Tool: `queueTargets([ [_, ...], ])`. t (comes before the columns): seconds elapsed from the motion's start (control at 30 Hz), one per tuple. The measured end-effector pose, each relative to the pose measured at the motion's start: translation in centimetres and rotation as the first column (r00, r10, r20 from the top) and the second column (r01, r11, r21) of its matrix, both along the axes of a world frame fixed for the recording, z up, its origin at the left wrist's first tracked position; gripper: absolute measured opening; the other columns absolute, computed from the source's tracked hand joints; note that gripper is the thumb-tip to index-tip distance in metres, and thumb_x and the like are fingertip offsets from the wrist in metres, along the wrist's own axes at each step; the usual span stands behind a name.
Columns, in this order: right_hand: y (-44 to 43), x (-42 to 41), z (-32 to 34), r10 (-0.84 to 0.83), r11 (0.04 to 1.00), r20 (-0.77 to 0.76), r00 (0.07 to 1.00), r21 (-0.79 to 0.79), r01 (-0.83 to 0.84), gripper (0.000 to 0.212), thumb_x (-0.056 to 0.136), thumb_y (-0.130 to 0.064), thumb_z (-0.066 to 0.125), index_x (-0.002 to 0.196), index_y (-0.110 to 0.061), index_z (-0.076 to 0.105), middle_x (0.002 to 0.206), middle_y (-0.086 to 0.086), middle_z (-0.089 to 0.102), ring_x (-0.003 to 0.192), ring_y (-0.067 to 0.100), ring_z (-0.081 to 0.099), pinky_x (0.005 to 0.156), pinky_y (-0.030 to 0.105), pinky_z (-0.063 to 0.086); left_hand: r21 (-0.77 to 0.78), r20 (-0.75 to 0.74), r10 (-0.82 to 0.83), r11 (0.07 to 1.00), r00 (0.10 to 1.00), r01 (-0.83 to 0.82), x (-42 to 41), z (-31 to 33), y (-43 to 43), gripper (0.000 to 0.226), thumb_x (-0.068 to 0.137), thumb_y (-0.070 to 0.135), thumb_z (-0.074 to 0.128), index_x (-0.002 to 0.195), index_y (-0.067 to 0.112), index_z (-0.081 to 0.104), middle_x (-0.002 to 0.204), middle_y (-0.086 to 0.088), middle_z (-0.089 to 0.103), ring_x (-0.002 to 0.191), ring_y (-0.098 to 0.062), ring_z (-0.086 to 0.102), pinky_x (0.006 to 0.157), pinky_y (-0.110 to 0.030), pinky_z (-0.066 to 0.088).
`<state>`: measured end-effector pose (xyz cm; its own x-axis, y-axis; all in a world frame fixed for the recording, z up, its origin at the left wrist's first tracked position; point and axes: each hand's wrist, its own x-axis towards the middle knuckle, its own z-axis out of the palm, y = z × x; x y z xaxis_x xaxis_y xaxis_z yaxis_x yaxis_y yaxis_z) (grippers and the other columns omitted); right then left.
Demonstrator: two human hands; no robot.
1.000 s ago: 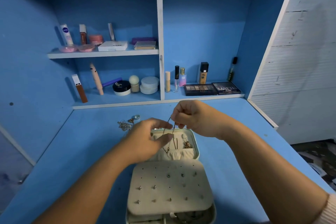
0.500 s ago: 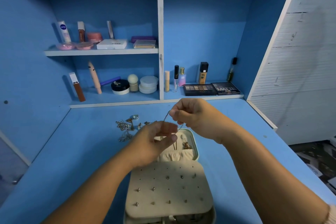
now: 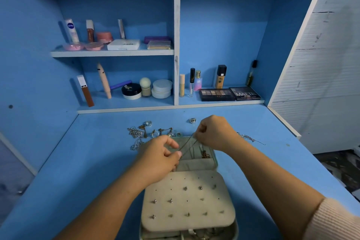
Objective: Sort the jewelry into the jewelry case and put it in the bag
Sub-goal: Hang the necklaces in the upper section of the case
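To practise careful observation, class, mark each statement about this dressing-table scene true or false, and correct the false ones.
1. The left hand and the right hand pinch one thin chain above the open jewelry case. True.
2. The earring panel of the case has no earrings in it. False: several studs sit in its holes.
3. Loose jewelry lies on the table behind the case. True.
4. The eyeshadow palettes lie on the upper shelf. False: they lie on the lower shelf, in the right-hand compartment.
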<state>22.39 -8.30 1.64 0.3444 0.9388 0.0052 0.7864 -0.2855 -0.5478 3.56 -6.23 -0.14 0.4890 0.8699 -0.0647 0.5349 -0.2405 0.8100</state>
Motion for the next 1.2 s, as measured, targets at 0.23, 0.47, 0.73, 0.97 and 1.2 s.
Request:
queueTargets([
  [0.23, 0.3, -0.5, -0.2, -0.042, 0.999, 0.112, 0.993, 0.006, 0.042, 0.020, 0.081, -0.024, 0.068, 0.066, -0.019, 0.057, 0.073, 0.002, 0.063, 0.071, 0.019, 0.060, 0.046, 0.020, 0.037, 0.278, -0.259, -0.018, 0.956, 0.966, 0.092, 0.3, 0.6, -0.3, 0.017, 0.091, 0.033, 0.061, 0.082, 0.025, 0.072, 0.063, 0.008, 0.069, 0.058, -0.007, 0.063, 0.060, -0.023, 0.052],
  [0.47, 0.3, -1.1, -0.7, -0.056, 0.996, 0.123, 0.991, -0.061, 0.064, 0.026, 0.077, -0.030, 0.076, 0.082, -0.006, 0.065, 0.079, 0.010, 0.068, 0.075, 0.025, 0.065, 0.063, 0.031, 0.054, 0.176, -0.301, -0.025, 0.981, 0.953, 0.081, 0.3, 0.1, 0.2, 0.021, 0.087, 0.035, 0.060, 0.084, 0.018, 0.073, 0.068, 0.000, 0.072, 0.069, -0.017, 0.068, 0.070, -0.035, 0.058],
  [0.73, 0.2, -0.3, -0.3, -0.029, 0.998, -0.054, 0.998, -0.050, 0.027, 0.017, 0.072, -0.021, 0.081, 0.072, -0.009, 0.069, 0.069, 0.002, 0.066, 0.058, 0.011, 0.055, 0.049, 0.019, 0.043, 0.133, -0.319, -0.047, 0.987, 0.946, 0.094, 0.7, 0.3, 0.0, 0.019, 0.088, 0.033, 0.059, 0.085, 0.022, 0.074, 0.059, -0.002, 0.067, 0.052, -0.016, 0.057, 0.066, -0.033, 0.058],
  [0.97, -0.5, -0.4, -1.1, 0.178, 0.984, 0.100, 0.979, -0.040, -0.175, 0.013, 0.087, -0.015, 0.060, 0.091, -0.017, 0.072, 0.075, -0.009, 0.060, 0.073, 0.013, 0.059, 0.067, 0.025, 0.051, 0.156, -0.300, -0.023, 0.985, 0.954, 0.073, 0.5, 0.4, 0.0, 0.018, 0.089, 0.029, 0.058, 0.086, 0.021, 0.074, 0.063, -0.001, 0.070, 0.063, -0.018, 0.066, 0.067, -0.031, 0.058],
  [1.2, -1.0, -0.4, -1.6, 0.268, 0.963, 0.171, 0.948, -0.025, -0.268, 0.021, 0.086, -0.019, 0.056, 0.100, -0.027, 0.068, 0.094, -0.003, 0.053, 0.092, 0.020, 0.058, 0.082, 0.035, 0.050, 0.068, -0.268, -0.072, 0.993, 0.961, 0.093, 0.1, 0.7, -0.3, 0.016, 0.085, 0.027, 0.059, 0.091, 0.029, 0.074, 0.044, 0.014, 0.053, 0.049, -0.005, 0.050, 0.056, -0.020, 0.046],
])
